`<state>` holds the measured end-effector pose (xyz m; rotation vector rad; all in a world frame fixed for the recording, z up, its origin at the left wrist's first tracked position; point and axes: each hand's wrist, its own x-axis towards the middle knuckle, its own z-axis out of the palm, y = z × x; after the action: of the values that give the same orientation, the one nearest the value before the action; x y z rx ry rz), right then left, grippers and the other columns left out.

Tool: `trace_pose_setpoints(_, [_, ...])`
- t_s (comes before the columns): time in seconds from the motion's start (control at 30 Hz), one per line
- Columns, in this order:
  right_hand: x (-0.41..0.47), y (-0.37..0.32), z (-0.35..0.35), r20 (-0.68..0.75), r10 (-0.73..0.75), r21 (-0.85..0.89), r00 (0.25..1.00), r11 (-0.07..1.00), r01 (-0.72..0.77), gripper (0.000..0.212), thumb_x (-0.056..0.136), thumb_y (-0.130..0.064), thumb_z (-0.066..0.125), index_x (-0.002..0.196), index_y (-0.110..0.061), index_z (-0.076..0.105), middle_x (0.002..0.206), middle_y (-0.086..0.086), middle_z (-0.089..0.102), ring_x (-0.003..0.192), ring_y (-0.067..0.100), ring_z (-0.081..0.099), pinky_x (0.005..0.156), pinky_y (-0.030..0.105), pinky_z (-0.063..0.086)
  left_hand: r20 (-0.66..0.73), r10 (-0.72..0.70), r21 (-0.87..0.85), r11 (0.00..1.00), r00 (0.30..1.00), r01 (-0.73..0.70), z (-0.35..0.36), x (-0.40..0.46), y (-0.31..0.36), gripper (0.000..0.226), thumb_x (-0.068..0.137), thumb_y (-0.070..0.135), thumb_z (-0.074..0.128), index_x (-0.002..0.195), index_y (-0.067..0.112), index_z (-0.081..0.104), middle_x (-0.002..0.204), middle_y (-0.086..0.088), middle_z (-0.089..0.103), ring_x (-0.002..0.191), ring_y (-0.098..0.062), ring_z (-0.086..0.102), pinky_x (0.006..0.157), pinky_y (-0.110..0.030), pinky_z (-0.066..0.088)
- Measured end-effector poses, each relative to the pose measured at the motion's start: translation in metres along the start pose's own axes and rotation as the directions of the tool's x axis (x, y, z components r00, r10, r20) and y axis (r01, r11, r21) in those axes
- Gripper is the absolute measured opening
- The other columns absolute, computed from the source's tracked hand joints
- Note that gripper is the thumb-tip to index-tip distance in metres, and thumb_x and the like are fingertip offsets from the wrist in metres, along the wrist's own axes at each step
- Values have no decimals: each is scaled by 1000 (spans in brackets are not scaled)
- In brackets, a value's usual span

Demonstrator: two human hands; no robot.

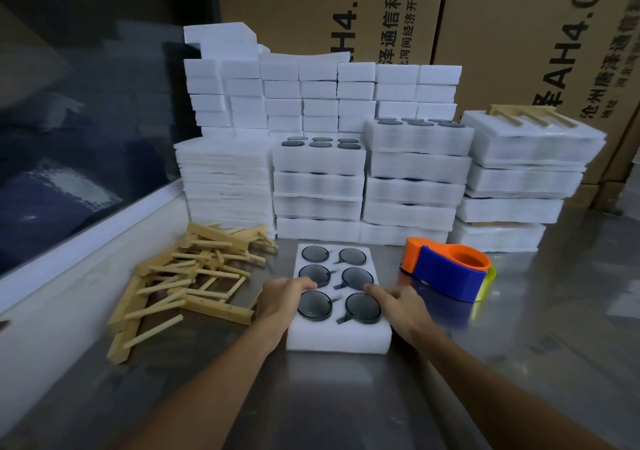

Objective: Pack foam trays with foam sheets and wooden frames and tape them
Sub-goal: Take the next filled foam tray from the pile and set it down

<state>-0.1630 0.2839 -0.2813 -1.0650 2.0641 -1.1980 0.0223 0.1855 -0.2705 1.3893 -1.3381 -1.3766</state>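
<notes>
Both hands, left hand (282,299) and right hand (398,302), gripping foam tray (337,340) edges, positioning it; next probably needing foam sheet (225,179), then wooden frame (194,276).

Steel table (519,363), dark window (86,120) at left, printed cardboard boxes (519,33) behind

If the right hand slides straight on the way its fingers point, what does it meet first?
The right hand points up-left across the foam tray; its fingers would probably first meet the middle-right dark round disc.
</notes>
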Motion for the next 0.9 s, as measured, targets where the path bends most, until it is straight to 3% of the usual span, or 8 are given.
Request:
trace_pose_setpoints(0.13, [4,1,-1,-26,15,35,1000,999,-14,53,89,-53,65,79,-1,64,77,11,68,73,22,60,67,33,45,-32,29,52,998,999,-27,3,3,-7,31,71,41,76,62,16,60,64,-1,61,63,-22,56,63,-31,41])
trace_pose_setpoints(0.3, [10,-1,-3,-14,24,56,1000,998,-23,38,87,-50,71,85,-16,54,88,6,70,76,15,63,60,23,42,-56,92,194,978,994,-80,5,8,-9,52,83,39,69,53,22,30,37,12,28,40,-11,30,44,-24,23])
trace_pose_setpoints(0.37, [13,-1,-4,12,16,55,1000,998,-16,39,86,-50,72,87,-15,55,91,7,72,80,18,68,60,24,45,-46,107,227,969,993,-94,4,10,-8,52,83,37,69,55,23,28,37,12,24,42,-12,28,46,-25,21])
trace_pose_setpoints(0.53, [16,3,-5,-3,4,73,1000,997,-4,50,77,-60,76,89,-13,60,79,0,75,71,14,72,54,22,49,-51,126,252,962,991,-109,5,13,-9,38,81,35,68,60,18,40,57,4,44,55,-18,42,56,-28,31])
trace_pose_setpoints(0.63, [23,9,-5,-82,62,255,995,966,-39,52,86,-58,68,94,-6,64,78,4,73,68,17,70,62,30,54,-140,197,277,949,970,-152,2,16,1,22,82,36,65,71,17,58,76,2,63,69,-16,57,58,-27,37])
trace_pose_setpoints(0.7, [27,10,-4,-146,114,355,983,933,-56,43,95,-46,62,97,-3,65,83,9,71,68,19,67,62,32,52,-174,279,296,929,944,-220,-3,24,15,13,83,29,64,73,22,59,80,2,65,77,-20,60,63,-28,42])
trace_pose_setpoints(0.8, [32,10,1,-242,121,314,963,948,-40,32,98,-35,60,92,-5,66,79,9,71,63,15,66,51,22,47,-163,416,402,856,895,-324,-15,41,43,14,84,15,60,73,24,59,78,4,63,83,-25,63,74,-34,53])
trace_pose_setpoints(0.9, [41,10,2,-271,113,311,956,950,-24,26,100,-28,58,91,-4,66,76,10,69,56,12,62,39,15,43,-191,521,472,792,832,-387,-27,63,78,16,84,13,59,74,26,59,78,10,60,80,-21,60,66,-28,44])
